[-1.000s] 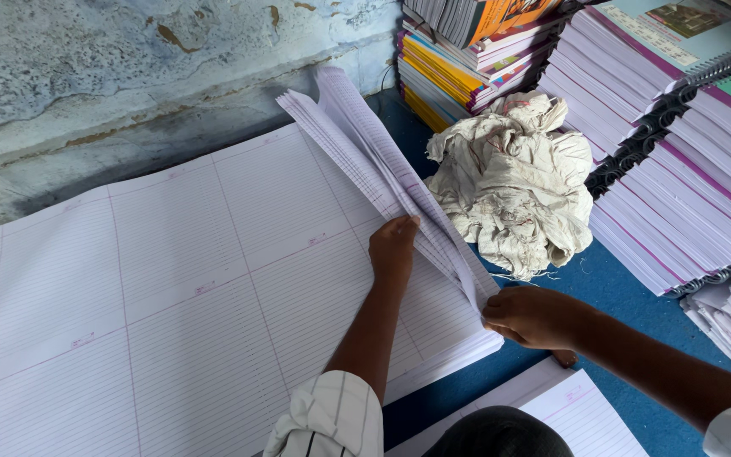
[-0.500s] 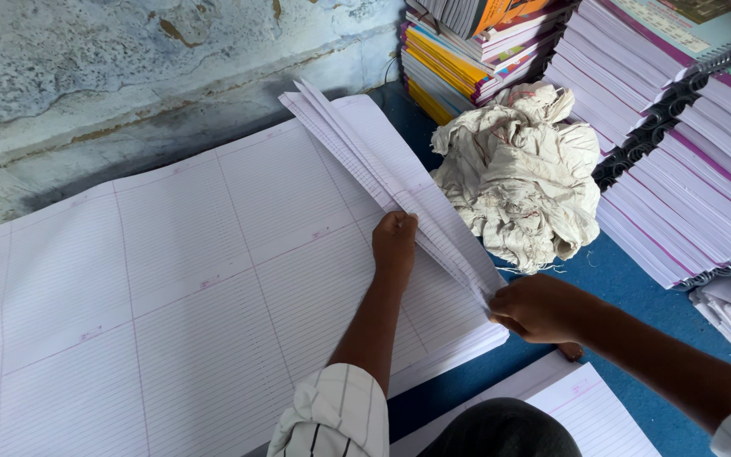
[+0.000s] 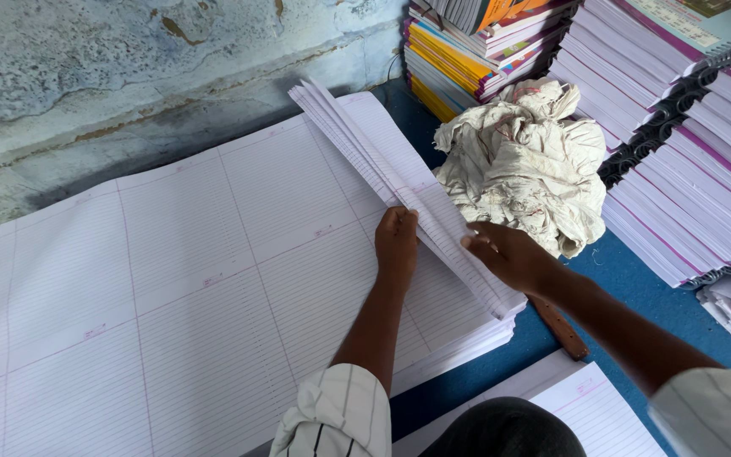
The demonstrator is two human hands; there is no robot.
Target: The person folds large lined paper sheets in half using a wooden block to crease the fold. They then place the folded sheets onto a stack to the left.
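The left hand (image 3: 397, 245) is stretched forward from a striped sleeve, palm down, its fingers held together and pressed flat on the top sheet beside the folded strip (image 3: 399, 190). Nothing is gripped by it; the paper is only pinned. The right hand (image 3: 508, 254) is brought in from the right, fingers curled, and its fingertips are closed on the outer edge of the strip near its lower end. The forearm behind it is laid across the blue surface (image 3: 636, 279).

One strip is seen: a narrow bundle of sheet edges turned over along the right side of the stack (image 3: 171, 322), running diagonally from near the wall (image 3: 129, 76) down to the hands. Its layered edges are fanned slightly at the far end. One large stack of ruled sheets is counted, white with fine lines and faint pink margins, divided into several page panels, lying flat and filling the left and middle of the view. A second ruled pile (image 3: 585, 406) is partly shown at the bottom edge.

One crumpled cloth (image 3: 526, 165), off-white and stained, is lying just right of the strip. One brown strap-like thing (image 3: 562, 326) is seen under the right forearm. At least three piles of notebooks (image 3: 687, 161) are stacked at the upper right, some spiral-bound; exact numbers cannot be told.
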